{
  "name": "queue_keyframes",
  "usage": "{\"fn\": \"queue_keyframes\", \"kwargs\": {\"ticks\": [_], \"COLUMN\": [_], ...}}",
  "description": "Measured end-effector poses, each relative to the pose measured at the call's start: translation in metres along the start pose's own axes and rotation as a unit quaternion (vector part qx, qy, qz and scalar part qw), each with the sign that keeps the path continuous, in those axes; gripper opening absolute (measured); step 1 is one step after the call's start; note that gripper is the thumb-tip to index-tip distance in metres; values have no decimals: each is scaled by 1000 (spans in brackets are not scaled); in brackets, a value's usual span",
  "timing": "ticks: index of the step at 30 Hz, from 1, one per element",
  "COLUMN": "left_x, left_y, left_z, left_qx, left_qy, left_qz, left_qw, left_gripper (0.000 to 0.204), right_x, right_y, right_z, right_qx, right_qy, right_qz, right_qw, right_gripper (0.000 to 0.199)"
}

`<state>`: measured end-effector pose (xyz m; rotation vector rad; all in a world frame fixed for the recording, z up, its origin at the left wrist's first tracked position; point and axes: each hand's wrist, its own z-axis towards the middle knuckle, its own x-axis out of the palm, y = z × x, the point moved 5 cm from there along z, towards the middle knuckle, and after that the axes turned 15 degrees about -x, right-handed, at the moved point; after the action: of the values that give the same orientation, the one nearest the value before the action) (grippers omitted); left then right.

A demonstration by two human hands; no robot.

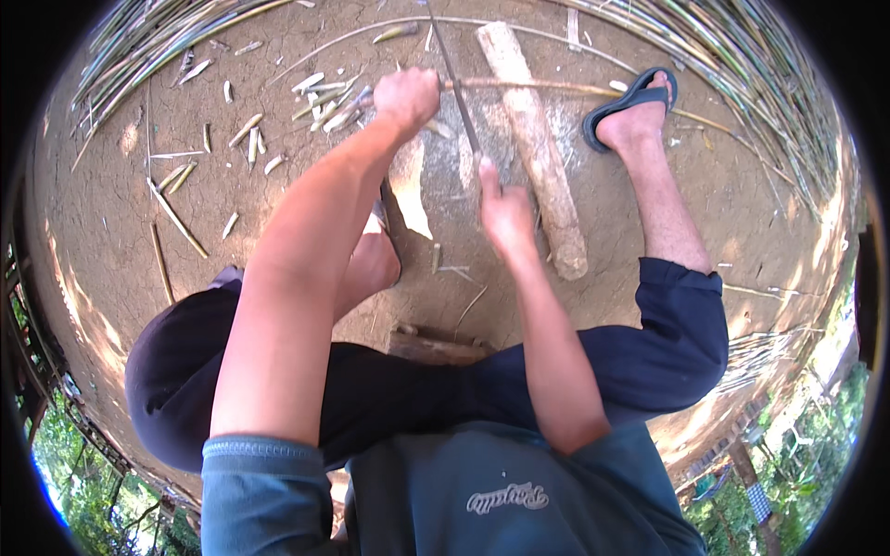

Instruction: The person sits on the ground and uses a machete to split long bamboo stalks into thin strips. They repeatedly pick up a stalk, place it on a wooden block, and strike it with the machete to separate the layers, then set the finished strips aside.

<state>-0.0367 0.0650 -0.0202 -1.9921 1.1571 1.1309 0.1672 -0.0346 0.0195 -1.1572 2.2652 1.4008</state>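
Note:
My left hand (408, 97) is closed round a long thin brown stalk (556, 85), near its left end. The stalk lies across a pale log (545, 176) and runs right toward my sandalled foot (638, 109). My right hand (508, 213) is closed with the thumb stretched along the handle of a long-bladed knife (456, 88). Its narrow blade points away from me and crosses the stalk just right of my left fist; whether the edge touches the stalk I cannot tell. The handle is mostly hidden by my fingers.
Several short cut pieces (324, 100) lie scattered on the dirt ground left of my left hand. Bundles of long thin stalks (742, 83) spread at the far right, with more stalks (158, 42) far left. A short wood block (436, 347) lies between my legs.

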Motion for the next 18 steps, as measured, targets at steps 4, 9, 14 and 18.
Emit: {"fn": "queue_keyframes", "kwargs": {"ticks": [4,9,14,18], "left_x": [4,14,3,6], "left_y": [12,5,21,-32], "left_z": [5,-10,-2,5], "left_qx": [-3,-11,-23,32], "left_qy": [-22,18,6,-36], "left_qz": [-17,-12,-25,-40], "left_qw": [1000,1000,999,998], "left_gripper": [29,28,27,27], "right_x": [-19,-17,-8,-36], "right_y": [-20,6,4,-37], "right_z": [-96,-21,-46,-90], "right_qx": [-47,94,37,-68], "right_qy": [0,93,52,-127], "right_qz": [57,-9,-6,26], "right_qw": [997,991,998,989], "right_gripper": [57,78,80,69]}}
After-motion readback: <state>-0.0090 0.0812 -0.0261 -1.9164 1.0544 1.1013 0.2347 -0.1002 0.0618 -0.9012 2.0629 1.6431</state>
